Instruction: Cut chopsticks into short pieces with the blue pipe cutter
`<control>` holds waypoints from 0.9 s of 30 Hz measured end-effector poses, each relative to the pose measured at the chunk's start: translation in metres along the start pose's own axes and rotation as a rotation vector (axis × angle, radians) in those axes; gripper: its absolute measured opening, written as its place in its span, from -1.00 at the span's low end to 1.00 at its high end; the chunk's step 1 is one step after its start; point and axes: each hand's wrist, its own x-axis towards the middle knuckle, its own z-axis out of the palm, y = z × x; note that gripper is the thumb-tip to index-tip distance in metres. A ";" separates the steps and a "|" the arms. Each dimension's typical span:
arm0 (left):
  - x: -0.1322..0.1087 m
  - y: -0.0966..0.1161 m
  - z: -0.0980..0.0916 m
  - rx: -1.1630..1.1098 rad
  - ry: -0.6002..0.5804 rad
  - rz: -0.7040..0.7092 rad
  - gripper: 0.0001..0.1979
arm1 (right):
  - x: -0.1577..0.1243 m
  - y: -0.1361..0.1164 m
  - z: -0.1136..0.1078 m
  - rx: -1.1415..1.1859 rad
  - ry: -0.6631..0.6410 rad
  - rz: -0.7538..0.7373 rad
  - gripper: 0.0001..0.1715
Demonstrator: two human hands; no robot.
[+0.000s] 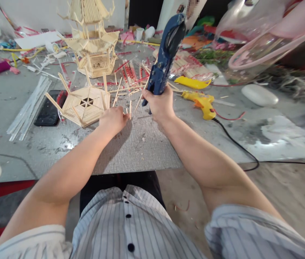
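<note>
My right hand is wrapped around a blue hand cutter, held upright above the table. My left hand is closed in a pinch low over the tabletop, with short wooden sticks at its fingertips. Just left of it lies a hexagonal wooden stick base, with an open star-shaped centre and several posts standing at its edge. Loose wooden sticks are scattered between my hands. Behind the base rises a tiered wooden stick pavilion.
A yellow glue gun with a black cable lies to the right, near a yellow serrated tool and a white mouse-shaped object. Clear glue sticks and a dark phone are at left. Red-and-clear wrappers litter the middle.
</note>
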 end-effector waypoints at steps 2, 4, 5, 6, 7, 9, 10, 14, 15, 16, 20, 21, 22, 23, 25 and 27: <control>0.000 0.003 0.001 0.014 0.009 -0.015 -0.60 | 0.000 0.001 0.001 -0.018 -0.002 -0.006 -0.83; 0.001 0.004 0.001 0.013 0.009 -0.026 -0.61 | -0.001 0.002 0.002 -0.005 -0.010 -0.003 -0.88; 0.001 0.005 0.000 0.013 0.003 -0.029 -0.63 | -0.001 0.002 0.002 0.010 -0.012 0.003 -0.90; 0.001 0.005 -0.001 0.013 -0.005 -0.030 -0.65 | -0.001 0.001 0.002 0.030 -0.015 0.011 -0.92; 0.001 0.005 -0.002 0.013 -0.013 -0.029 -0.67 | -0.002 0.001 0.003 0.051 -0.018 0.019 -0.92; 0.001 0.003 -0.004 0.011 -0.029 -0.018 -0.69 | -0.003 -0.001 0.003 0.088 -0.023 0.030 -0.92; 0.001 0.001 -0.004 0.008 -0.034 -0.007 -0.70 | -0.004 -0.002 0.003 0.098 -0.027 0.034 -0.92; 0.002 -0.005 -0.004 -0.014 -0.044 0.035 -0.74 | -0.007 -0.007 0.002 0.095 -0.040 0.069 -0.92; 0.002 -0.006 -0.004 -0.033 -0.038 0.036 -0.76 | -0.007 -0.008 0.002 0.100 -0.044 0.081 -0.92; 0.003 -0.006 -0.004 -0.067 -0.027 0.031 -0.77 | -0.008 -0.009 0.002 0.114 -0.050 0.094 -0.91; 0.004 -0.004 -0.005 -0.442 -0.026 -0.006 -0.84 | -0.009 -0.011 0.002 0.219 -0.079 0.128 -0.88; 0.003 -0.002 -0.006 -0.587 -0.062 -0.022 -0.85 | -0.008 -0.011 0.003 0.248 -0.082 0.130 -0.88; 0.003 0.000 -0.007 -0.732 -0.107 -0.040 -0.85 | -0.008 -0.010 0.003 0.276 -0.081 0.130 -0.88; 0.002 0.001 -0.008 -0.865 -0.154 -0.057 -0.85 | -0.007 -0.009 0.003 0.302 -0.077 0.131 -0.88; 0.000 0.003 -0.011 -1.070 -0.231 -0.092 -0.84 | -0.005 -0.007 0.004 0.351 -0.069 0.140 -0.86; 0.000 0.004 -0.012 -1.203 -0.277 -0.125 -0.82 | -0.002 -0.002 0.005 0.397 -0.057 0.152 -0.84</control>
